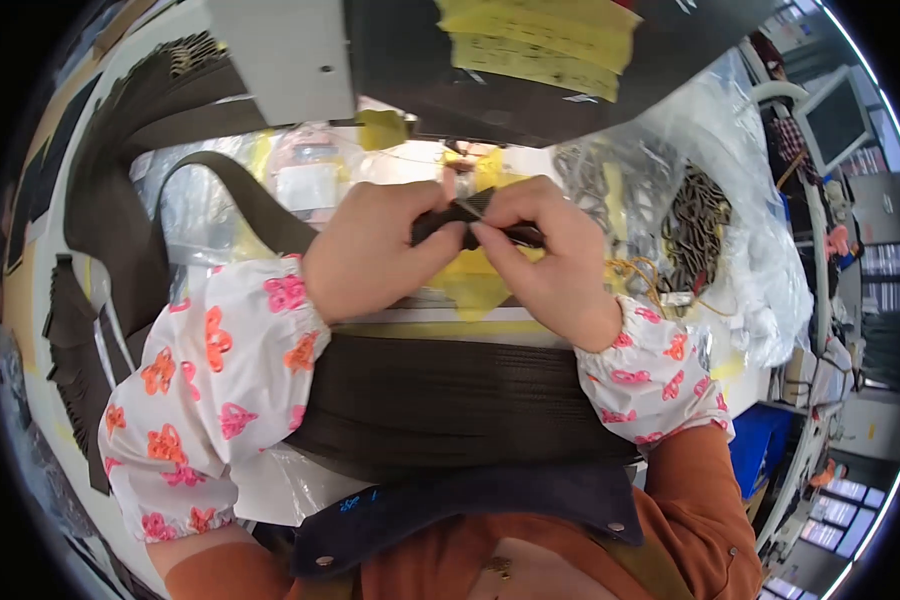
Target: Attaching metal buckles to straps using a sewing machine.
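Note:
My left hand pinches a dark olive webbing strap between thumb and fingers at the centre of the view. From the other side, my right hand grips that strap too, thumb and bent forefinger close to my left thumb; part of it is hidden by my fingers. Yellow sheeting lies just beneath both hands. A thick bundle of dark straps stretches across below them, between my flowered white sleeves. A long loop of similar strap arches on the left.
Overhead is a dark machine body with yellow notes. At the right are a pile of metal fittings in clear plastic, a blue bin and a screen. More straps pile along the left table edge.

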Tool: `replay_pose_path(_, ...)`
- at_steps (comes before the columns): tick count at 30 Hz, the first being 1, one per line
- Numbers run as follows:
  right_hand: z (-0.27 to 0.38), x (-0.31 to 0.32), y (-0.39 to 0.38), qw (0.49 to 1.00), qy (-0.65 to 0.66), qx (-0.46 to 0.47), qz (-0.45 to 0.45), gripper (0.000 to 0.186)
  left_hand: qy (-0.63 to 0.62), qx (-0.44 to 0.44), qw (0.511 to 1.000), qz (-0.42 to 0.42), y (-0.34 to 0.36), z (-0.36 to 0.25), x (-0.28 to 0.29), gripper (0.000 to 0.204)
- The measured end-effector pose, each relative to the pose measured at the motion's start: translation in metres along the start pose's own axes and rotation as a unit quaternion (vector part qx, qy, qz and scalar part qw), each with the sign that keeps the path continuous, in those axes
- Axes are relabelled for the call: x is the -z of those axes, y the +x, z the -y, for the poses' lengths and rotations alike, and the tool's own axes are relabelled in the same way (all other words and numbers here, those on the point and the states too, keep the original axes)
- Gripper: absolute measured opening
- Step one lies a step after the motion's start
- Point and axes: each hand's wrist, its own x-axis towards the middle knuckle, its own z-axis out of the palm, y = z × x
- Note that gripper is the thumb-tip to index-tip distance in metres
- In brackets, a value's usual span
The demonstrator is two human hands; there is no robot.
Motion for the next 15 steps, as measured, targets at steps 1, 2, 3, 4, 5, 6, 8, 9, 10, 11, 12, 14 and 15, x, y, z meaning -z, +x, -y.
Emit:
replay_pose_path(1,-0.001,-0.001,0.001,0.999,-0.001,0.030,-0.015,0.015,0.028,-0.054,0.998,-0.035,0.003,0.003,-0.004,0.022)
replay_pose_path(2,0.002,-0.002,-0.002,0.997,0.065,-0.032,-0.017,0.015,0.014,-0.081,0.995,-0.056,0.002,0.006,-0.007,0.020)
replay_pose_path(3,0.003,-0.001,-0.006,0.986,0.141,-0.094,-0.009,0.015,0.001,-0.108,0.991,-0.076,0.001,0.009,-0.010,0.019)
replay_pose_path(4,0.006,0.000,-0.009,0.965,0.215,-0.152,0.003,0.015,0.040,-0.132,0.987,-0.081,-0.002,0.009,-0.011,0.020)
replay_pose_path(5,0.003,0.003,-0.007,0.962,0.230,-0.148,0.012,0.015,0.071,-0.159,0.982,-0.076,0.002,0.011,-0.013,0.021)
replay_pose_path(6,0.000,0.005,-0.004,0.935,0.271,-0.227,0.032,0.017,0.082,-0.147,0.982,-0.083,0.002,0.011,-0.014,0.021)
replay_pose_path(8,0.001,0.006,-0.002,0.890,0.314,-0.326,0.062,0.029,0.213,-0.146,0.961,-0.096,0.007,0.008,-0.020,0.024)
replay_pose_path(9,0.001,0.002,0.001,0.890,0.315,-0.325,0.063,0.029,0.214,-0.146,0.961,-0.097,0.007,0.009,-0.018,0.024)
replay_pose_path(10,0.001,0.003,0.001,0.881,0.325,-0.333,0.082,0.030,0.240,-0.158,0.954,-0.088,0.008,0.006,-0.019,0.025)
replay_pose_path(11,0.001,0.002,-0.002,0.872,0.334,-0.343,0.099,0.032,0.265,-0.171,0.946,-0.079,0.007,0.004,-0.021,0.026)
replay_pose_path(12,-0.005,-0.001,-0.006,0.885,0.316,-0.323,0.111,0.030,0.259,-0.177,0.946,-0.077,0.004,-0.001,-0.022,0.024)
replay_pose_path(14,0.003,-0.006,-0.004,0.919,0.251,-0.288,0.096,0.028,0.225,-0.188,0.953,-0.074,-0.002,0.002,-0.019,0.023)
replay_pose_path(15,0.003,-0.005,-0.002,0.915,0.259,-0.299,0.081,0.029,0.198,-0.189,0.959,-0.075,-0.001,0.005,-0.017,0.021)
